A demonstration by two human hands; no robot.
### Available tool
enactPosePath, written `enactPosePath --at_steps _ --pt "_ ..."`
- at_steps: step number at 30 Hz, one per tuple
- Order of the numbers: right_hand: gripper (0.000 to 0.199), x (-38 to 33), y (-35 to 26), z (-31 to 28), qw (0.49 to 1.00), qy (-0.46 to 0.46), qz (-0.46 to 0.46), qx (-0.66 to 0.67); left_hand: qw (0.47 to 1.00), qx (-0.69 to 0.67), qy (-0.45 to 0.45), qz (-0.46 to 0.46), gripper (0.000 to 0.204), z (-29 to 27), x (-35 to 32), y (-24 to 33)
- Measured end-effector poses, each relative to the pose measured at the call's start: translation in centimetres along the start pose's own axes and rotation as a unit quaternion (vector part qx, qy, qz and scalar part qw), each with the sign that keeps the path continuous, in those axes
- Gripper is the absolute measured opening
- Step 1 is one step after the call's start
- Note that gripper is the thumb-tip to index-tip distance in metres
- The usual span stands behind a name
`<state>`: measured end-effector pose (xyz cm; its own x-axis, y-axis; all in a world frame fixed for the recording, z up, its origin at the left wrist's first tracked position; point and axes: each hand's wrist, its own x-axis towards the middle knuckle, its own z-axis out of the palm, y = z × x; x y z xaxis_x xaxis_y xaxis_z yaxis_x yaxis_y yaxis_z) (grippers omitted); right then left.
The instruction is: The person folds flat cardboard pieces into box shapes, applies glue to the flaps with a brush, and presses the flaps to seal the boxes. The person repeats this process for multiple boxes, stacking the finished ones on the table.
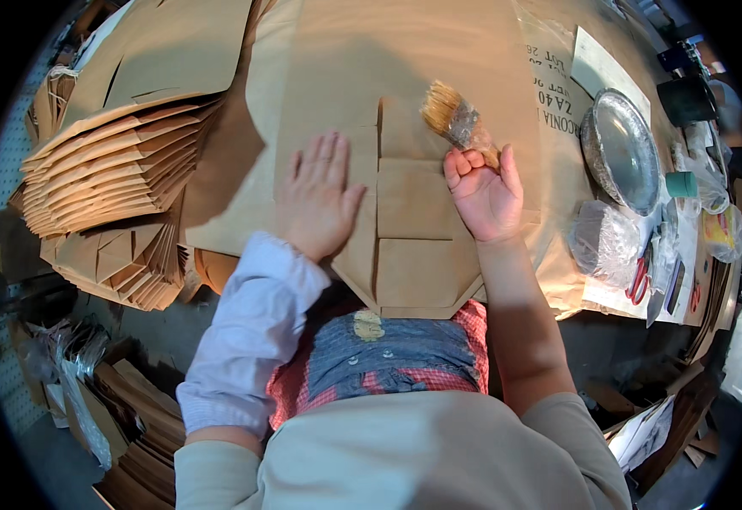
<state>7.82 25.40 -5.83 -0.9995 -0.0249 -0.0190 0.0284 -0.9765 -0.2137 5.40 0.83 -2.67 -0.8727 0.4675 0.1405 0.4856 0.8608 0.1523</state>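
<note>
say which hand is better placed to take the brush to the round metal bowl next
Probably the right hand: it holds the brush and is nearer the bowl, while the left hand lies palm-down on brown paper.

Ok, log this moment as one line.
left hand: flat, palm down | right hand: palm up, holding brush | folded brown paper: between hands | paper stack: left | silvery bowl: right

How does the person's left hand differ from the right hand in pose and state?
The left hand lies flat, palm down, on brown paper; the right hand is turned palm up, its fingers curled. The left hand holds nothing; the right hand holds a brush. The left hand comes out of a pale sleeve; the right hand has a bare forearm. Both hands are without gloves.
</note>
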Motion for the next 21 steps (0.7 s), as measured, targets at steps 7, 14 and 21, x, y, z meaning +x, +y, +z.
enactPosePath --at_steps 7,14,21 --pt "0.036 -0.2 -0.3 0.4 0.996 0.01 0.03 -0.087 0.999 -0.024 -0.03 0.004 0.061 -0.5 -5.4 3.4" --pt "0.034 -5.3 0.6 2.8 0.954 0.072 0.128 -0.26 0.987 -0.056 -0.039 0.144 0.065 -0.5 -0.6 -0.3" --pt "0.024 -11.0 -5.7 10.3 0.525 -0.197 -0.072 -0.825 0.99 -0.017 -0.029 0.139 0.069 0.0 -1.1 -0.1"
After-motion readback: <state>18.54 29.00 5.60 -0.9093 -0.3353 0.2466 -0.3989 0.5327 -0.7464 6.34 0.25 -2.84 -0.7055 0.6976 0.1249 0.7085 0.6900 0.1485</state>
